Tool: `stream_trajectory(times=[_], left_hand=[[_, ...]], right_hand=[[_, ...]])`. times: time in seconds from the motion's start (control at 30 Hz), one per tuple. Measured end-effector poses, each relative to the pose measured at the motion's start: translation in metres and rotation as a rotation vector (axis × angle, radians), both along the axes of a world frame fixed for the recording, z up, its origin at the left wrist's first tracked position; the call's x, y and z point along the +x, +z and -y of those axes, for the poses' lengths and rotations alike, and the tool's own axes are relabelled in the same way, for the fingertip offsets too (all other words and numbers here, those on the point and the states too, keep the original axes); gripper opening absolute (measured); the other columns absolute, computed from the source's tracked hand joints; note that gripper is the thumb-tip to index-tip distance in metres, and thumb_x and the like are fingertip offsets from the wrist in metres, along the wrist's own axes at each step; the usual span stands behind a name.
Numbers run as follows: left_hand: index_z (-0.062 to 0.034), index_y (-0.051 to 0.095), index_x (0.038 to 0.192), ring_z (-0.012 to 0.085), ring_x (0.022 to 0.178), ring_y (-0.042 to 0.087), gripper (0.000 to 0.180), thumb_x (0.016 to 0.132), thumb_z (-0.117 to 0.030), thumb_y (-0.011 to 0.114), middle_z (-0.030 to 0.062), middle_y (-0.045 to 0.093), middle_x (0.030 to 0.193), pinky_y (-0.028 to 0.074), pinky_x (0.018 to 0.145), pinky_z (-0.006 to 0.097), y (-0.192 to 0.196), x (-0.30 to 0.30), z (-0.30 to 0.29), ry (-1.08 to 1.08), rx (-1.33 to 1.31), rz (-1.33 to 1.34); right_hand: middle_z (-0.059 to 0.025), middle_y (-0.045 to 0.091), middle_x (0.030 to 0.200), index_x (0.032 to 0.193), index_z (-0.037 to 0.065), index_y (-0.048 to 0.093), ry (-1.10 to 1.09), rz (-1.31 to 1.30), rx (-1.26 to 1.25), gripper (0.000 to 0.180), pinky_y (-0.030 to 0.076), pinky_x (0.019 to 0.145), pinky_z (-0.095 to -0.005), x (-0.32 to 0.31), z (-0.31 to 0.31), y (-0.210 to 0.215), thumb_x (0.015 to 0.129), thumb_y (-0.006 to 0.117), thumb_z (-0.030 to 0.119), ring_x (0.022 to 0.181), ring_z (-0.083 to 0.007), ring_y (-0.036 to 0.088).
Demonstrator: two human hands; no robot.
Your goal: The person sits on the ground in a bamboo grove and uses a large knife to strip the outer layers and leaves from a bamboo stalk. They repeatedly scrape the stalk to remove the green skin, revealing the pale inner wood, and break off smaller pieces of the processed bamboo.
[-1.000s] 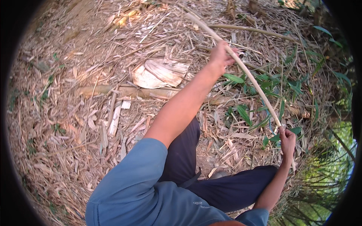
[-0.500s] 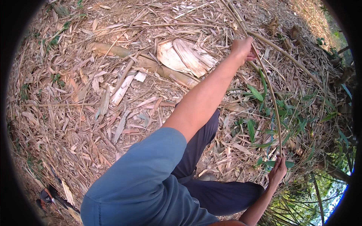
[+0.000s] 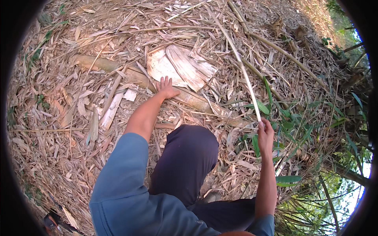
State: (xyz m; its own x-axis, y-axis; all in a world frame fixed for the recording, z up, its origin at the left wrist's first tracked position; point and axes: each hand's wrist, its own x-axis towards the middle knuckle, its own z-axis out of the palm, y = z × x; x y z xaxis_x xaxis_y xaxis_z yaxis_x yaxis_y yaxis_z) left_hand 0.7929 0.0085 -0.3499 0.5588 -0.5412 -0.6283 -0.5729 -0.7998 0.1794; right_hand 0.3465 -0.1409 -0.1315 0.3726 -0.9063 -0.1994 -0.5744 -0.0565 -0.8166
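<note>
Head view: right hand (image 3: 266, 135) closed on thin bamboo stalk (image 3: 240, 65), left hand (image 3: 167, 88) open on ground litter.
Keep grip firm near stalk end; brace left palm flat beside fallen bamboo culm (image 3: 138, 76).

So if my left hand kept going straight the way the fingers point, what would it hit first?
Most likely the big pale dried bamboo sheath lying just past the fingertips of your left hand, which is open over the leaf litter beside a fallen bamboo stem. Depth is hard to judge here.
</note>
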Motion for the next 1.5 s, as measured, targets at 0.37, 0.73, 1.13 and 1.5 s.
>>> stream_trajectory(times=[0.37,0.73,1.13,1.5], left_hand=[[-0.0167,0.001,0.161,0.0390,0.149,-0.023,0.116,0.079,-0.066,0.067,0.0108,-0.015,0.167,-0.009,0.117,0.060,-0.003,0.006,-0.006,-0.086,-0.046,-0.091],[-0.0180,-0.002,0.161,0.0384,0.149,-0.026,0.114,0.082,-0.063,0.066,0.0107,-0.018,0.166,-0.011,0.118,0.059,0.004,0.005,-0.005,-0.071,-0.020,-0.113],[-0.0181,0.000,0.161,0.0401,0.149,-0.023,0.113,0.082,-0.065,0.067,0.0124,-0.015,0.166,-0.009,0.118,0.060,-0.001,0.002,-0.004,-0.081,-0.030,-0.062],[-0.0185,0.002,0.161,0.0404,0.149,-0.022,0.113,0.081,-0.066,0.067,0.0123,-0.014,0.166,-0.008,0.117,0.061,-0.006,0.001,-0.006,-0.081,-0.057,-0.053]], right_hand=[[-0.0094,0.069,0.085,0.126,0.007,0.068,0.029,-0.118,-0.098,0.035,0.049,0.074,-0.0322,0.191,0.056,-0.090,0.097,0.060,0.026,0.076,-0.0151,0.061],[-0.0119,0.071,0.085,0.128,0.004,0.066,0.049,-0.053,0.054,0.037,0.050,0.074,-0.0340,0.246,0.070,-0.145,0.096,0.060,0.023,0.073,-0.0177,0.062],[0.0050,0.052,0.071,0.135,0.001,0.060,-0.011,0.413,0.276,0.040,0.035,0.052,-0.0240,0.268,0.053,-0.187,0.100,0.059,0.020,0.060,-0.0043,0.041],[0.0094,0.043,0.066,0.136,0.005,0.060,-0.070,0.572,0.519,0.040,0.026,0.045,-0.0205,0.204,0.040,-0.169,0.100,0.063,0.022,0.052,-0.0030,0.035]])
